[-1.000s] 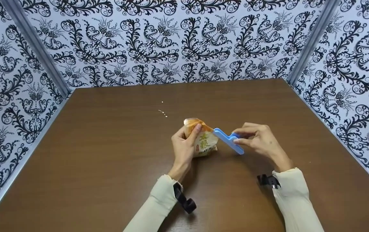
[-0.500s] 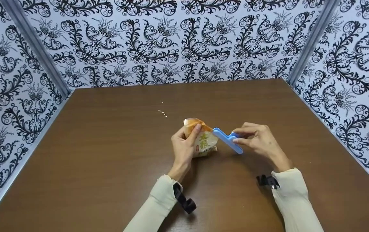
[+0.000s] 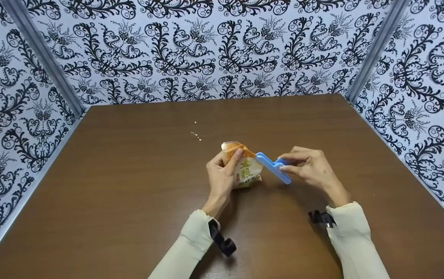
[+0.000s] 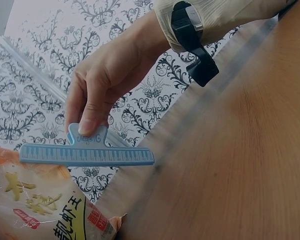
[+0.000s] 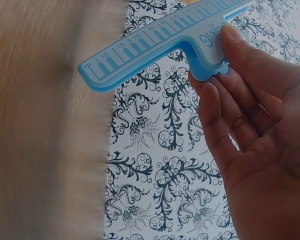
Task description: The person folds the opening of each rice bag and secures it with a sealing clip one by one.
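With thumb and fingers, my left hand [image 3: 222, 176] grips a small snack bag [image 3: 247, 172], orange at its top and pale with printed characters below. My right hand [image 3: 313, 168] pinches the handle of a blue bag clip [image 3: 274, 168] between thumb and fingers. The upper left end of this clip meets the bag's orange top edge. In the left wrist view the clip [image 4: 87, 156] shows a piano-key pattern and overlaps the bag [image 4: 37, 200] at one end. Most of its length, also seen in the right wrist view, extends past the bag.
A brown wooden table [image 3: 128, 193] lies under both hands, with several small white crumbs [image 3: 196, 135] beyond the bag. Patterned black-and-white panels [image 3: 222, 50] stand at the back and sides. Black straps [image 3: 222, 240] with small devices sit on both wrists.
The clip and my right hand have shifted very slightly left and up toward the bag. My left hand and the bag have stayed in place.
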Motion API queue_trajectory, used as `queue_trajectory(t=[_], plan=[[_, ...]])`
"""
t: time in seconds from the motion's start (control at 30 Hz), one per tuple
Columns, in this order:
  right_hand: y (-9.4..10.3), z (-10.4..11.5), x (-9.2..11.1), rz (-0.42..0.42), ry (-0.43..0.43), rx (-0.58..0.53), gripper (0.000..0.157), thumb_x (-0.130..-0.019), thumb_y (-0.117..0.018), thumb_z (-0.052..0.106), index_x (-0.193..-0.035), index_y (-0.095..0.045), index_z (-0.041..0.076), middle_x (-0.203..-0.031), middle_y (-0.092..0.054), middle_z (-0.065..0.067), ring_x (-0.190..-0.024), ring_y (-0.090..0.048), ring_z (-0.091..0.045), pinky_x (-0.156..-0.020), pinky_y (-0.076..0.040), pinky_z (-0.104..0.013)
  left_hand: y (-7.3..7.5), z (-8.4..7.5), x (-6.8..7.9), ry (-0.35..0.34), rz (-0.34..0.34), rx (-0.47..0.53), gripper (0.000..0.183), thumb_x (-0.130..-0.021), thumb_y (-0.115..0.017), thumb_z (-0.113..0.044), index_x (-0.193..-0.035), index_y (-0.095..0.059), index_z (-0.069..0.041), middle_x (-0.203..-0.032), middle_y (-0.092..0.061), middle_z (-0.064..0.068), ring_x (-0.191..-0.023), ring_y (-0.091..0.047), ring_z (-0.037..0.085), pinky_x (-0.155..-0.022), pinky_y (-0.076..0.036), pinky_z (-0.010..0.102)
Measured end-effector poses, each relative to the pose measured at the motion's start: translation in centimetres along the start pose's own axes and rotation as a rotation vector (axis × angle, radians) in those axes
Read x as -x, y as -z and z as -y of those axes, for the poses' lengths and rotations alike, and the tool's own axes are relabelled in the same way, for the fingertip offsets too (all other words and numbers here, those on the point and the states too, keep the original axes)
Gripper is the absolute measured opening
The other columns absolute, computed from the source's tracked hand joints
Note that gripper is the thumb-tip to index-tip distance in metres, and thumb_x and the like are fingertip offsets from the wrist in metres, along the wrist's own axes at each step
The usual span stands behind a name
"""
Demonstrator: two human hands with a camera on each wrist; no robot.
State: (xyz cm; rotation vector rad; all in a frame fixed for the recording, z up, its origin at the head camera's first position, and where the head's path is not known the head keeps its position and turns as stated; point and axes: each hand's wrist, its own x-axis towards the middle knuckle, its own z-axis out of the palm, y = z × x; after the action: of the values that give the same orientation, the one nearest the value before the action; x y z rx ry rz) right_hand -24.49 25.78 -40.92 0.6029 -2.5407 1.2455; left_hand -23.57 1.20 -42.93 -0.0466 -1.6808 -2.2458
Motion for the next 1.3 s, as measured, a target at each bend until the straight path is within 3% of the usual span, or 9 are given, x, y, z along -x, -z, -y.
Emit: queue_trajectory(t=[0.7, 0.93, 1.13, 1.3], plan=[[-0.23, 0.06, -0.08, 0.000, -0.020, -0.021, 0.020, -0.083, -0.089, 0.014, -0.102, -0.084, 0.017, -0.086, -0.071, -0.003, -0.074, -0.061, -0.008, -0.063, -0.052, -0.019, -0.09, -0.07, -0.01, 0.025, -0.005, -0.005, 0.021, -0.093, -0.079, -0.016, -0.086, -0.073, 0.003, -0.080, -0.074, 0.002, -0.069, -0.067, 0.013, -0.063, -0.056, 0.026], [-0.28, 0.02, -0.09, -0.001, 0.002, -0.063, 0.020, -0.082, -0.089, 0.012, -0.102, -0.084, 0.015, -0.088, -0.072, -0.004, -0.075, -0.063, -0.009, -0.064, -0.054, -0.017, -0.26, -0.09, -0.04, 0.023, 0.006, 0.037, 0.013, -0.093, -0.078, -0.011, -0.094, -0.078, 0.002, -0.085, -0.077, 0.000, -0.074, -0.068, 0.010, -0.068, -0.056, 0.024], [-0.40, 0.08, -0.09, -0.002, 0.014, -0.050, 0.020, -0.083, -0.088, 0.013, -0.103, -0.084, 0.016, -0.088, -0.071, -0.003, -0.076, -0.062, -0.008, -0.066, -0.053, -0.016, -0.27, -0.17, 0.00, 0.035, -0.006, 0.036, 0.031, -0.093, -0.079, -0.012, -0.067, -0.062, -0.009, -0.082, -0.075, -0.002, -0.072, -0.067, 0.010, -0.067, -0.055, 0.024], [-0.57, -0.04, -0.22, 0.007, 0.019, -0.042, 0.021, -0.085, -0.087, 0.012, -0.105, -0.083, 0.015, -0.091, -0.070, -0.004, -0.083, -0.066, -0.009, -0.073, -0.056, -0.017, -0.25, -0.16, -0.02, 0.038, -0.003, 0.039, 0.022, -0.093, -0.079, -0.012, -0.076, -0.070, -0.002, -0.084, -0.077, 0.002, -0.074, -0.069, 0.012, -0.069, -0.057, 0.026]])
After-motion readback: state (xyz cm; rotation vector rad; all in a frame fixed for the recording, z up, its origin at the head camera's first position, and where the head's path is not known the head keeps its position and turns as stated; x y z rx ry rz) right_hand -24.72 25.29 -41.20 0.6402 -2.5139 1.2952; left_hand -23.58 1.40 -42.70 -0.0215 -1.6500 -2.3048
